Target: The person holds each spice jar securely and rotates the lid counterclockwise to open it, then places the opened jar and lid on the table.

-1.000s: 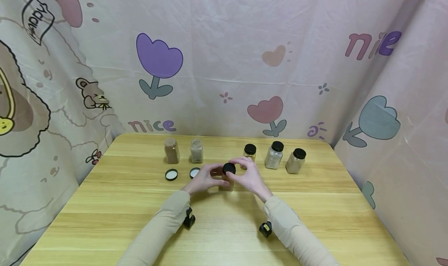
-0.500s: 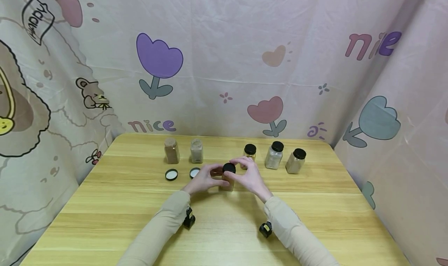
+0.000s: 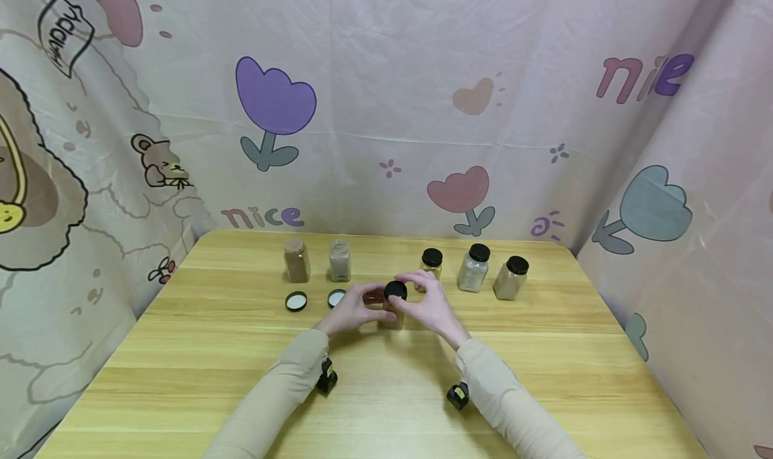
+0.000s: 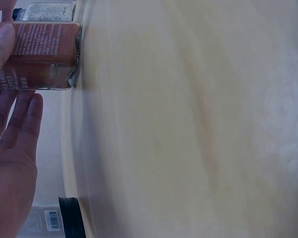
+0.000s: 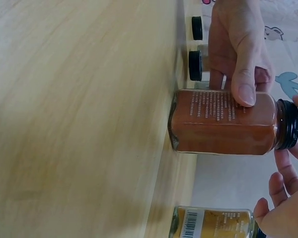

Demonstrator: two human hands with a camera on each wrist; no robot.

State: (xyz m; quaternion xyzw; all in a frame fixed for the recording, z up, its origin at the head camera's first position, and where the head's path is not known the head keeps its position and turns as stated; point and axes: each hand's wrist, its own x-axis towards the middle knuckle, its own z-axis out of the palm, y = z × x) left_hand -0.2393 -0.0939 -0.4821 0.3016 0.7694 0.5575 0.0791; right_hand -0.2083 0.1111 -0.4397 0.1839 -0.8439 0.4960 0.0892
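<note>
A square glass spice jar (image 5: 223, 131) of red-brown powder stands upright near the middle of the table, white print on its side. My left hand (image 3: 356, 308) grips its body, thumb across the near face. From the other side my right hand (image 3: 431, 304) pinches the black screw lid (image 5: 290, 124) between thumb and fingers; the lid sits on the jar's neck. In the left wrist view the jar's upper part and lid lie outside the picture. Just behind the right hand stands a jar of yellow spice (image 3: 431, 260) with a black lid, partly hidden by the fingers.
At the back left stand two lidless jars, one brown (image 3: 296, 263) and one greyish (image 3: 340, 264). Two black lids (image 3: 296, 302) lie before them, white insides up. Back right, a jar of pale contents (image 3: 473, 272) and a beige one (image 3: 510, 281) have black lids. A printed curtain (image 3: 374, 110) surrounds the table.
</note>
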